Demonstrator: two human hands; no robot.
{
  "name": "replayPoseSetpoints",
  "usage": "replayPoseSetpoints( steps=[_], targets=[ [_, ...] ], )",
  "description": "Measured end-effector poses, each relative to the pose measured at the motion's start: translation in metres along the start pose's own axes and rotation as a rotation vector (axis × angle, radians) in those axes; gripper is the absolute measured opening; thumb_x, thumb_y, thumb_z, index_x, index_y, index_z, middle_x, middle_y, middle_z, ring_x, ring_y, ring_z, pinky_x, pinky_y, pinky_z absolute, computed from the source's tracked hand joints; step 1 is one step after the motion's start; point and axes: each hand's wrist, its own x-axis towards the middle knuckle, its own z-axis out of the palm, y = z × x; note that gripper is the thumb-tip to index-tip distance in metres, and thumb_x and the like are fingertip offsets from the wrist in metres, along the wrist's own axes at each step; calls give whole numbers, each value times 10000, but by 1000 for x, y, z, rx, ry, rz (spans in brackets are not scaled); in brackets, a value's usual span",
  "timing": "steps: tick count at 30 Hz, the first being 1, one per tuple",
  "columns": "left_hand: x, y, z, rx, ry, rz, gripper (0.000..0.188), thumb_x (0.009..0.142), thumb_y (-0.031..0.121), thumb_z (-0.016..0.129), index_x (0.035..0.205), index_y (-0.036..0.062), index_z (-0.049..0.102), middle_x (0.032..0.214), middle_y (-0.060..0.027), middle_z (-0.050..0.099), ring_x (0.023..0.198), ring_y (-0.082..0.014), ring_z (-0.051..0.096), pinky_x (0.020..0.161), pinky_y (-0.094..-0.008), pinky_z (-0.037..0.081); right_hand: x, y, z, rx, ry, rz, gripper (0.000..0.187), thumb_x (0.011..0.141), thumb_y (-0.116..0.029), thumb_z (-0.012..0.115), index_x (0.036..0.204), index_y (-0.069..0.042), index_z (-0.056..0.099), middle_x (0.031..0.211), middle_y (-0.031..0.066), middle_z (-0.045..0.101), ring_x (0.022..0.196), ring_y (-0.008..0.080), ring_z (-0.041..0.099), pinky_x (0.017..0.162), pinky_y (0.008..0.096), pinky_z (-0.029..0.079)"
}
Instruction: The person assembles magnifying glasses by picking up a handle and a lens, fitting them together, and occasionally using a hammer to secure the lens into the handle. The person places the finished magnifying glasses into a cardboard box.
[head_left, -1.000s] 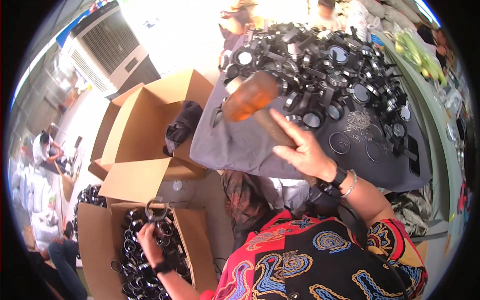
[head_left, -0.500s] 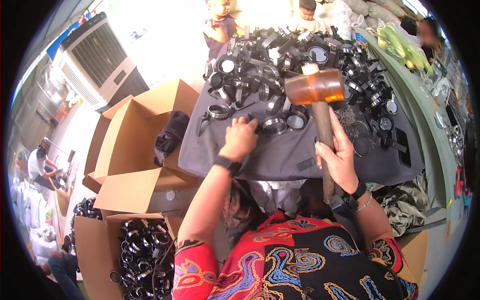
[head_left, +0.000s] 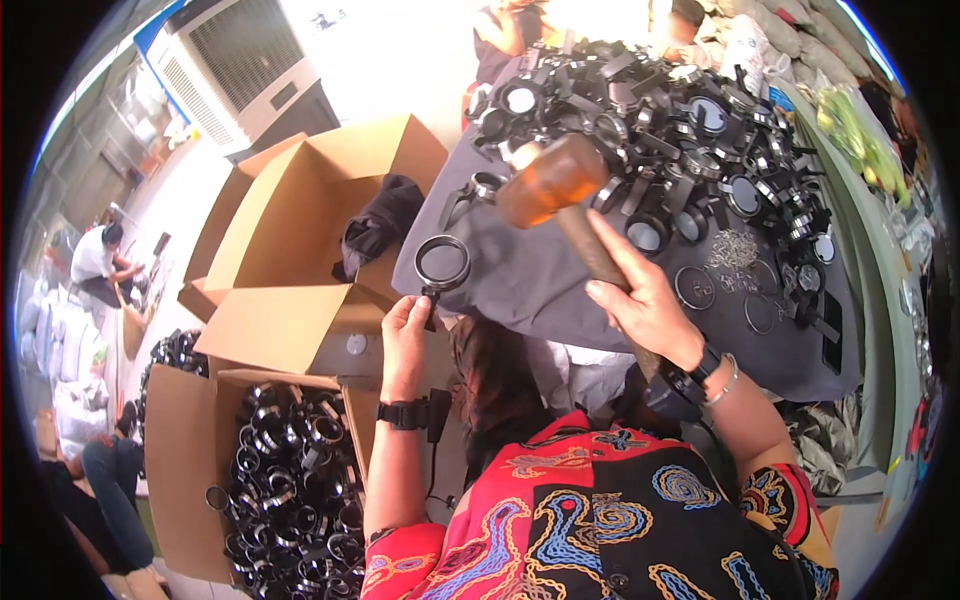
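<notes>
My left hand [head_left: 404, 345] pinches the handle of a black-rimmed magnifying glass [head_left: 442, 262], whose round frame points up and away over the table's left corner. My right hand [head_left: 655, 315] is wrapped round the wooden handle of a mallet [head_left: 553, 182] with a translucent amber head, slightly smeared by motion. The mallet is raised over the dark cloth-covered table [head_left: 520, 285], with its head up and to the right of the magnifying glass. Beyond it spreads a large pile of black-handled magnifying glasses [head_left: 690, 145].
An open cardboard box [head_left: 262, 235] with a dark cloth [head_left: 385, 222] stands at the left. Below it, another box [head_left: 185, 450] is full of ring-framed pieces. Small metal parts [head_left: 735, 248], thin rings [head_left: 694, 287] and a phone [head_left: 832, 340] lie at the table's right. Other people are at the far side and left.
My left hand has come off the tabletop, nearer and to the left, and now holds up a magnifying glass. The mallet has swung left and tilted. The whole view has shifted.
</notes>
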Motion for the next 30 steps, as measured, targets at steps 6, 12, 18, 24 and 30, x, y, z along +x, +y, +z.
replayPoseSetpoints(
  steps=[6,12,18,24,30],
  targets=[
    [1,-42,-7,-147,-36,-10,206,953,175,589,820,20,608,758,-31,609,714,-116,548,708,-262,448,67,-17,47,-129,-220,-124,646,892,-47,589,1480,-57,321,1467,156,434,1355,256,407,1086,334,359],
    [-7,-48,-8,-150,13,9,233,955,189,590,790,26,620,746,-38,630,708,-108,539,704,-258,429,105,-56,67,-221,-91,-420,625,888,-44,595,1465,-56,354,1439,161,466,1285,253,503,1026,327,427],
    [-1,-50,-7,-36,10,-1,241,955,178,565,775,28,624,736,-20,632,710,-88,528,705,-256,409,103,41,100,-297,-201,-163,645,856,-53,557,1463,-89,345,982,280,633,877,430,637,767,453,526],
    [-4,-50,-8,-190,-4,3,226,953,175,582,787,27,617,751,-32,634,714,-109,559,721,-269,447,101,-35,52,-100,-20,-258,644,891,-12,561,1485,-79,321,1374,208,505,1180,255,577,970,350,460],
    [5,-46,-4,-172,-39,3,234,951,186,586,782,27,609,744,-39,620,717,-121,555,716,-274,446,40,35,81,-118,-194,237,673,870,-37,573,1489,-70,313,1386,237,492,1226,279,553,983,310,443]
  ],
)
